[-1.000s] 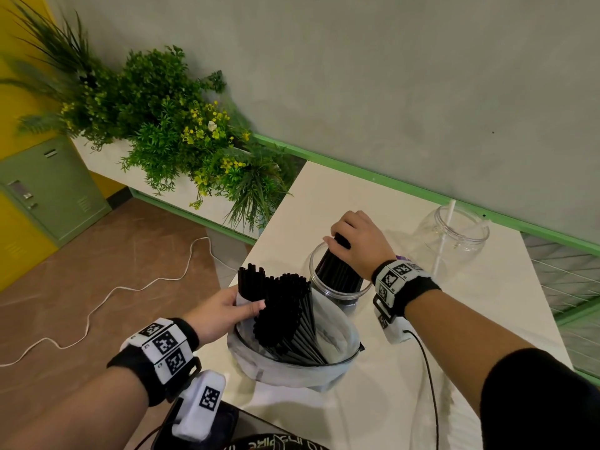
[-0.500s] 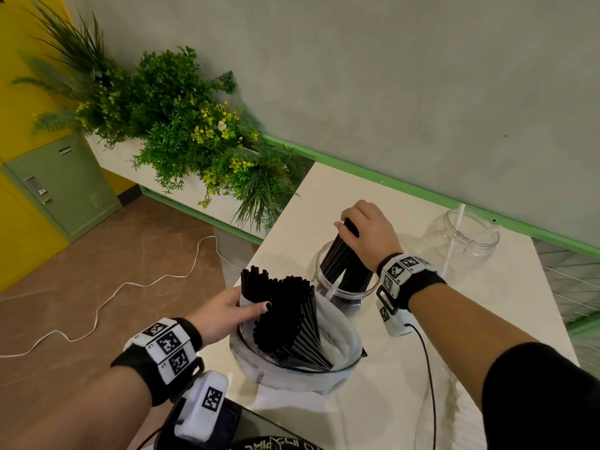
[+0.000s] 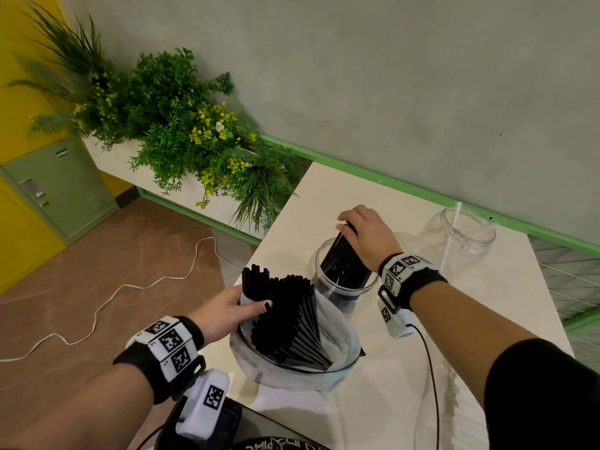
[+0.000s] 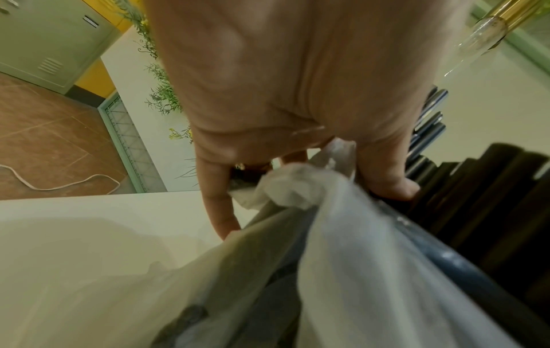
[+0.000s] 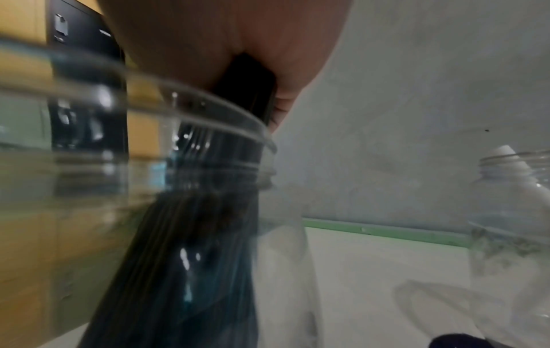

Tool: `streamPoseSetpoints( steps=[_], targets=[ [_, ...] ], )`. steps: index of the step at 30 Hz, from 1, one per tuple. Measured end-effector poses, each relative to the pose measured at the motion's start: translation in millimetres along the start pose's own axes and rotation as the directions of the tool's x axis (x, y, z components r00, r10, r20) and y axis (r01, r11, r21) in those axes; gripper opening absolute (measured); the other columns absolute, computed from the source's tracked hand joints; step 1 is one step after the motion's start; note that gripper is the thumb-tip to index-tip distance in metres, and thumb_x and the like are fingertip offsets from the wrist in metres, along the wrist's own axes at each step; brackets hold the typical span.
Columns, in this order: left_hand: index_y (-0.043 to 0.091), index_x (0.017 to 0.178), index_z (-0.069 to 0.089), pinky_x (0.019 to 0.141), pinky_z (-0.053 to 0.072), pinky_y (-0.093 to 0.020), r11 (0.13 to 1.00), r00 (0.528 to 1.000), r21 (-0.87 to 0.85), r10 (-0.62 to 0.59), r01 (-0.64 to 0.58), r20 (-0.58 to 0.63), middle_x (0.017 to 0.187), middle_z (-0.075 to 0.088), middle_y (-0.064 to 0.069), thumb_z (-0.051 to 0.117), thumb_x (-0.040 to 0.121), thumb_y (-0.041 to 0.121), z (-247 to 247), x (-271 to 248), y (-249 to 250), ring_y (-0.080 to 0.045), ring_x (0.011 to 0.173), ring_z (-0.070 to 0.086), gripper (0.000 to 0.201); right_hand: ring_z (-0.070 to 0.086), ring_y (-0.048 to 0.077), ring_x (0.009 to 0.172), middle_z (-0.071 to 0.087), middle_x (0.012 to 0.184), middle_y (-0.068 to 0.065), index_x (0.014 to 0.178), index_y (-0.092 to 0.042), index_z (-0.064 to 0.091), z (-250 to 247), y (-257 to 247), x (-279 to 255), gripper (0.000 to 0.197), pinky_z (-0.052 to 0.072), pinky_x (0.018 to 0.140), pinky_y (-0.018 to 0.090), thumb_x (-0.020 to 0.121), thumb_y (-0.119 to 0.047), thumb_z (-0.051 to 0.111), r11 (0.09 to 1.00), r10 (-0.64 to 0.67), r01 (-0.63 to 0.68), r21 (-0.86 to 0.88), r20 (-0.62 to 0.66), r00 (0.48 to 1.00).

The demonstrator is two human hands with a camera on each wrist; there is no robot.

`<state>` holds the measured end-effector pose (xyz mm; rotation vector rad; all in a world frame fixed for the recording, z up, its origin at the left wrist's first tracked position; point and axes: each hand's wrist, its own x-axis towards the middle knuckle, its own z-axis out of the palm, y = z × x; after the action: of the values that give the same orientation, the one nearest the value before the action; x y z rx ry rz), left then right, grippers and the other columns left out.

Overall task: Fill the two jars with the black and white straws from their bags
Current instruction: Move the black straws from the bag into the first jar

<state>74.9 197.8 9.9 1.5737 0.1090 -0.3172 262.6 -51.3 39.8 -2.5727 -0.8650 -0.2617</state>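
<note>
Standing at a white table (image 3: pixel 406 378), a person works with two bare hands, each wrist wearing a black band with square coded markers; two clear jars sit on the table, well apart from each other. The near jar (image 3: pixel 328 287) holds a slanted bundle of black straws (image 3: pixel 344 261); the right hand (image 3: pixel 367 235) is clenched around the upper end of that bundle, fingers curled over its tips, with the lower ends inside the jar; in the right wrist view the jar (image 5: pixel 125 164) fills the left of the picture, blurred, and the bundle (image 5: pixel 190 247) runs down through its mouth from the hand (image 5: pixel 226 40). The far jar (image 3: pixel 461 235) stands near the wall with one white straw (image 3: pixel 449 241) leaning in it; this jar (image 5: pixel 515 202) also shows at the right edge of the right wrist view.

Nearer the person, one translucent bag (image 3: pixel 334 355), rolled down and open, holds a large fan of black straws (image 3: pixel 285 316), too many to count. The left hand (image 3: pixel 227 311) grasps the bag's rim at its left side, thumb pressed against the straws; the left wrist view shows the fingers (image 4: pixel 217 207) and thumb (image 4: pixel 384 169) pinching crumpled plastic (image 4: pixel 291 188). Only this one bag can be made out.

Left of the table stand a planter of green foliage (image 3: pixel 181 125), a green locker (image 3: pixel 61 186) and a white cable (image 3: pixel 97 306) lying on the brown floor.
</note>
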Motion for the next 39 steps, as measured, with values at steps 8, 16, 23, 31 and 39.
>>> streamPoseSetpoints(
  steps=[8,16,23,31,39],
  targets=[
    [0.005,0.109,0.064,0.078,0.053,-0.020,0.999,1.000,-0.027,0.021,-0.022,-0.019,0.104,0.073,-0.006,0.080,0.043,0.071,2.3,4.4,-1.7,-0.019,0.098,0.069,0.094,0.042,0.024,0.113,0.052,0.122,0.005,0.126,-0.019,0.056,-35.4,-32.6,-29.7,0.038,0.036,0.097,0.038,0.095,-0.040,0.052,0.999,-0.033,0.031,-0.014,-0.138,0.990],
    [0.014,0.093,0.068,0.079,0.056,-0.027,0.999,0.994,-0.032,-0.005,0.001,-0.105,0.095,0.075,-0.005,0.076,0.050,0.070,-0.3,5.6,-4.5,-0.023,0.094,0.070,0.071,0.046,0.016,0.094,0.054,0.103,-0.005,0.100,-0.025,0.066,-39.2,-78.8,-117.7,0.057,0.043,0.082,0.031,0.070,-0.073,0.063,0.943,-0.333,0.320,0.096,0.177,0.926],
    [0.014,0.082,0.070,0.092,0.051,-0.047,0.998,0.988,-0.004,-0.055,0.055,-0.145,0.089,0.075,-0.008,0.074,0.063,0.060,5.8,3.9,2.9,-0.024,0.089,0.071,0.050,0.045,0.024,0.111,0.051,0.115,-0.004,0.095,-0.027,0.061,11.0,-71.5,-152.4,0.030,0.050,0.084,0.039,0.077,-0.051,0.055,0.969,-0.199,0.234,-0.080,0.314,0.928],
    [0.011,0.107,0.063,0.095,0.050,-0.042,0.979,0.990,0.150,0.142,-0.136,-0.028,0.104,0.073,-0.005,0.081,0.069,0.042,25.2,8.7,38.4,-0.019,0.100,0.068,0.052,0.040,0.007,0.086,0.051,0.092,-0.010,0.082,-0.016,0.063,15.2,-62.1,-158.8,0.018,0.031,0.080,0.008,0.074,-0.026,0.050,0.949,0.108,-0.147,0.278,0.150,0.983],
    [0.032,0.141,0.033,0.098,0.033,-0.007,0.792,0.933,0.567,0.013,-0.229,0.358,0.132,0.049,0.019,0.085,0.065,0.024,32.7,14.2,40.6,0.001,0.120,0.046,0.093,0.051,0.014,0.097,0.061,0.110,0.002,0.097,-0.010,0.073,15.1,-48.7,-178.9,0.025,0.036,0.086,0.007,0.078,0.001,0.060,0.906,0.260,-0.320,0.276,0.231,0.938]
  ],
)
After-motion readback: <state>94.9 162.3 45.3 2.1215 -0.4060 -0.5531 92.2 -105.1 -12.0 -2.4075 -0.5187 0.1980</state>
